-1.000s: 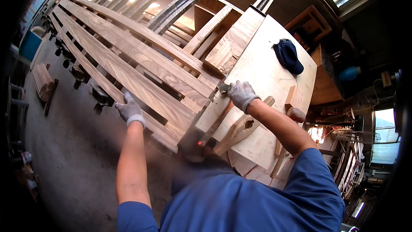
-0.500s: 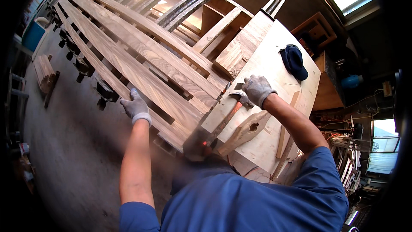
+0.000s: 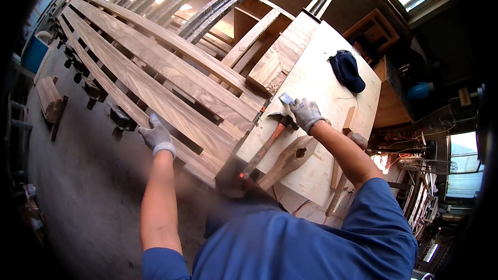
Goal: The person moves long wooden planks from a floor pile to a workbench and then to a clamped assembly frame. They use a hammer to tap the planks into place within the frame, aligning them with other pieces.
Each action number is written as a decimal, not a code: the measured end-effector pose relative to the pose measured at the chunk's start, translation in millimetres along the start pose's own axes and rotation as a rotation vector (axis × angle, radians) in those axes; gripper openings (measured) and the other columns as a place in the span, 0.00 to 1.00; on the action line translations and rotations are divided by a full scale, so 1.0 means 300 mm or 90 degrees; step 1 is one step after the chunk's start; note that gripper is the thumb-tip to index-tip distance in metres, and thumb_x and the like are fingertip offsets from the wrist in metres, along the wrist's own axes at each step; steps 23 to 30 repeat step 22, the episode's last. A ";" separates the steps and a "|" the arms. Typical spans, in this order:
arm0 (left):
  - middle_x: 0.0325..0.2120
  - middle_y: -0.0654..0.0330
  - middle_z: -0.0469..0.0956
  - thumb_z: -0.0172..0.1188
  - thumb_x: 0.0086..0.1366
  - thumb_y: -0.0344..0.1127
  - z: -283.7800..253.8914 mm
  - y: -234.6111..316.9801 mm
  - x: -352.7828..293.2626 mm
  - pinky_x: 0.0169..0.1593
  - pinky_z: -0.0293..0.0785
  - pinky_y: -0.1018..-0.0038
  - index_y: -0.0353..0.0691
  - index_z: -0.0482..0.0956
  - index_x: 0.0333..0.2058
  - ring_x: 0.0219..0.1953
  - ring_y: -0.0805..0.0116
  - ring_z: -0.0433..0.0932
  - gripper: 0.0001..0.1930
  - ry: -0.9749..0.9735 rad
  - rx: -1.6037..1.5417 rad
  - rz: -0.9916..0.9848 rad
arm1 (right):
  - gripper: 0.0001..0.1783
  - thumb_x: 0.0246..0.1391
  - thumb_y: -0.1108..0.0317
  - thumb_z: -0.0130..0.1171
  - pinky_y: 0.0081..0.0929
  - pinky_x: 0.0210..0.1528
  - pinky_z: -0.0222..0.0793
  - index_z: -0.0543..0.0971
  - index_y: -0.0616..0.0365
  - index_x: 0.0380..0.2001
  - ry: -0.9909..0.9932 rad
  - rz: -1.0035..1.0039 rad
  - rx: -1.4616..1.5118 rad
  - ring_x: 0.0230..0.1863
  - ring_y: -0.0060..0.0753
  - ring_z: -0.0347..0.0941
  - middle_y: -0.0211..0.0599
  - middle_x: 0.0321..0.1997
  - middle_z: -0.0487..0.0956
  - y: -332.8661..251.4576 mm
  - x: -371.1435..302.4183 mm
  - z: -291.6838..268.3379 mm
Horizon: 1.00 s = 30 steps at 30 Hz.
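My left hand [image 3: 156, 136], in a grey-white work glove, rests with fingers apart on the near edge of a long walnut-coloured board [image 3: 122, 96]. My gloved right hand [image 3: 306, 113] is closed around a flat metal-bladed hand tool [image 3: 286, 98], its blade pointing toward the boards; most of the handle is hidden in the glove. Just below that hand a claw hammer [image 3: 268, 145] with a worn reddish handle lies on the pale worktop [image 3: 324, 62]. Beside it lies a shaped wooden piece with a hole [image 3: 284, 168].
Several long boards [image 3: 171, 93] lie side by side with gaps, over dark metal clamp bars [image 3: 218, 18]. A dark blue cap [image 3: 346, 71] and a wood block [image 3: 350, 119] are on the worktop. A bundle of wood strips [image 3: 49, 98] stands over the concrete floor at left.
The view has shifted slightly, so the scene sits further left. My right hand has turned the tool, and its blade shows brighter and more fully. My left hand stays on the board.
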<state>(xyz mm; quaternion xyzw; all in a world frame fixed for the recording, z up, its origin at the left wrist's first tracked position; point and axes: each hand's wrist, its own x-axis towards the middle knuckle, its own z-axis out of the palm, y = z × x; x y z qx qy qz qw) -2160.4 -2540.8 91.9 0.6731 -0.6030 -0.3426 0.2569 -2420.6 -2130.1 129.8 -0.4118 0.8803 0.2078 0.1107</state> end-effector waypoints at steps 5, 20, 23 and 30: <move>0.55 0.31 0.75 0.59 0.70 0.56 0.009 0.018 -0.018 0.58 0.75 0.53 0.25 0.65 0.60 0.55 0.35 0.78 0.37 -0.012 -0.003 0.003 | 0.13 0.63 0.67 0.52 0.45 0.46 0.78 0.83 0.49 0.46 0.034 0.042 0.062 0.48 0.48 0.80 0.43 0.48 0.80 0.082 -0.064 -0.134; 0.55 0.30 0.74 0.59 0.71 0.54 -0.010 0.053 -0.049 0.56 0.77 0.53 0.27 0.63 0.63 0.55 0.36 0.78 0.36 -0.025 -0.014 -0.012 | 0.15 0.65 0.59 0.62 0.24 0.17 0.63 0.85 0.58 0.45 -0.185 0.365 0.939 0.18 0.23 0.69 0.36 0.28 0.83 0.122 0.068 -0.010; 0.56 0.30 0.74 0.59 0.71 0.54 -0.007 0.065 -0.057 0.56 0.77 0.53 0.27 0.63 0.63 0.55 0.36 0.78 0.37 -0.026 -0.011 -0.011 | 0.16 0.62 0.57 0.65 0.25 0.17 0.64 0.86 0.55 0.46 -0.246 0.387 0.925 0.17 0.25 0.69 0.37 0.28 0.84 0.176 0.057 0.065; 0.56 0.30 0.74 0.59 0.71 0.54 -0.007 0.065 -0.057 0.56 0.77 0.53 0.27 0.63 0.63 0.55 0.36 0.78 0.37 -0.026 -0.011 -0.011 | 0.16 0.62 0.57 0.65 0.25 0.17 0.64 0.86 0.55 0.46 -0.246 0.387 0.925 0.17 0.25 0.69 0.37 0.28 0.84 0.176 0.057 0.065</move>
